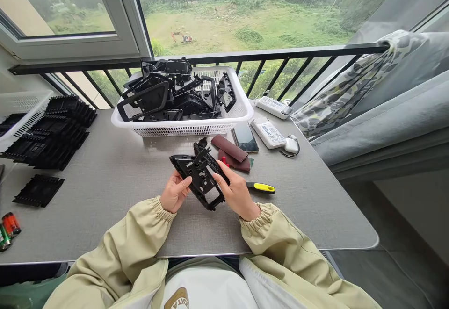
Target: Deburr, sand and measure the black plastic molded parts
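Note:
Above the grey table, both hands hold a black plastic frame part (203,183), tilted, with cut-outs and a large opening at its lower end. My left hand (176,191) grips its left edge, thumb on top and the other fingers mostly beneath. On the upper right side, my right hand (236,190) is closed around the part with thumb and index finger on it. A ribbed black piece (207,159) lies across the part near that hand; whether it is separate I cannot tell. Beside my right hand is a yellow-and-black handle (263,187).
A white basket (189,129) full of black plastic parts (175,91) stands at the back. Stacked black panels (52,133) are on the left. Brownish-red sheets (231,152), a phone (246,138), white devices (268,132) and batteries (10,225) lie on the table (115,183).

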{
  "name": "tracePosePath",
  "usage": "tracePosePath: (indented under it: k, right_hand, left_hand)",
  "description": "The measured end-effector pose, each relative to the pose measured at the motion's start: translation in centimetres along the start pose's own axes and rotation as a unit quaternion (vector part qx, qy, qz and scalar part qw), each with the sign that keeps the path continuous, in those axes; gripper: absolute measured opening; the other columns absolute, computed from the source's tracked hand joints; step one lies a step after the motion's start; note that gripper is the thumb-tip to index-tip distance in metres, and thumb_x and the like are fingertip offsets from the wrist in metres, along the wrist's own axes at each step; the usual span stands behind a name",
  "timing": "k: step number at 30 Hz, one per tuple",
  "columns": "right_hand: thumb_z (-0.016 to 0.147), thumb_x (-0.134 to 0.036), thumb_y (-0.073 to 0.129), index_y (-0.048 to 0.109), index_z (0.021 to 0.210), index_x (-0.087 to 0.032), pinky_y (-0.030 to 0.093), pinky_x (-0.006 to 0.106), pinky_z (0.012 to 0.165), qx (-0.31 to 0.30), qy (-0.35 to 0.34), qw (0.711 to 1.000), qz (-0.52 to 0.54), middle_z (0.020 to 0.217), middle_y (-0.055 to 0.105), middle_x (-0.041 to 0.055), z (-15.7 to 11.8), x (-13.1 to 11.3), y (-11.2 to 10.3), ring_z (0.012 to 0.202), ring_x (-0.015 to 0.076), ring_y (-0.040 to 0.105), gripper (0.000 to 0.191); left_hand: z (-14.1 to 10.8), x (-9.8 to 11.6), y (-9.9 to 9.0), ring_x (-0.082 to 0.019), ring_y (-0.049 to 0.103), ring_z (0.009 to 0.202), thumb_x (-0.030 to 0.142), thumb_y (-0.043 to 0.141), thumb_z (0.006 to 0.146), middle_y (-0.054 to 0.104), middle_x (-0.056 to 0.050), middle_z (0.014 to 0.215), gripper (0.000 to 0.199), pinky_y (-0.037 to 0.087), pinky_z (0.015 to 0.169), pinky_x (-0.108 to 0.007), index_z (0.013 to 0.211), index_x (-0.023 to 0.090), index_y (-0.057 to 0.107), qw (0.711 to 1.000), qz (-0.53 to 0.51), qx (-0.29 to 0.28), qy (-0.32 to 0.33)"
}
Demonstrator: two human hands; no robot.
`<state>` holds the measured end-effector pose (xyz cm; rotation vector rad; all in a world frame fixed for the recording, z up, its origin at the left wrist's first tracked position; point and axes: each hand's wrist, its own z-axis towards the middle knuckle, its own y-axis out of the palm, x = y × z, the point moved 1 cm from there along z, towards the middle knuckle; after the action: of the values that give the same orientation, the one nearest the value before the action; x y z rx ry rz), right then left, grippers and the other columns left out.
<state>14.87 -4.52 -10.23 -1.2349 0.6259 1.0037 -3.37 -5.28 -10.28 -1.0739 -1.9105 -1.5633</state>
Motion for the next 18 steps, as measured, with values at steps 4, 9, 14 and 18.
tracePosePath:
  k: [4, 9, 14, 18]
  right_hand:
    - [0.091, -0.036, 0.051, 0.056, 0.13, -0.017, 0.053, 0.038, 0.088, -0.005, 0.019, 1.0, 0.02, 0.113, 0.07, 0.0094, 0.0, -0.3, -0.3, 0.099, 0.026, 0.067, 0.043]
    - [0.09, -0.037, 0.053, 0.058, 0.128, -0.021, 0.053, 0.037, 0.088, -0.014, 0.04, 0.998, 0.04, 0.112, 0.071, 0.0062, 0.1, -0.4, -0.3, 0.099, 0.0257, 0.068, 0.042]
    - [0.089, -0.04, 0.054, 0.059, 0.126, -0.023, 0.051, 0.038, 0.092, -0.013, 0.049, 0.998, 0.044, 0.118, 0.068, 0.0055, 0.3, 0.1, -0.1, 0.104, 0.0257, 0.065, 0.042]
    - [0.089, -0.042, 0.053, 0.06, 0.124, -0.024, 0.052, 0.039, 0.085, -0.002, 0.054, 0.998, -0.036, 0.113, 0.07, 0.0071, 0.6, 0.8, -0.1, 0.099, 0.0265, 0.066, 0.04]
  left_hand:
    - [-0.1, 0.0, -0.1, -0.026, 0.066, 0.102, 0.022, 0.079, 0.066, 0.073, -0.004, 0.098, 0.031, 0.052, 0.09, -0.041, 0.093, 0.02, 0.065, 1.0, 0.008, -0.009, -0.007]
    - [-0.1, 0.0, 0.0, -0.025, 0.067, 0.1, 0.02, 0.08, 0.065, 0.073, -0.004, 0.098, 0.031, 0.052, 0.089, -0.04, 0.092, 0.02, 0.065, 1.0, 0.001, -0.009, -0.008]
    - [-0.1, 0.3, 0.0, -0.024, 0.07, 0.088, 0.017, 0.077, 0.062, 0.074, -0.004, 0.089, 0.03, 0.054, 0.081, -0.036, 0.09, 0.018, 0.066, 1.0, -0.005, 0.018, -0.005]
    - [0.0, 1.5, -0.4, -0.018, 0.066, 0.061, 0.019, 0.069, 0.063, 0.072, -0.002, 0.074, 0.023, 0.054, 0.057, -0.03, 0.086, 0.017, 0.066, 0.994, -0.041, 0.096, -0.021]
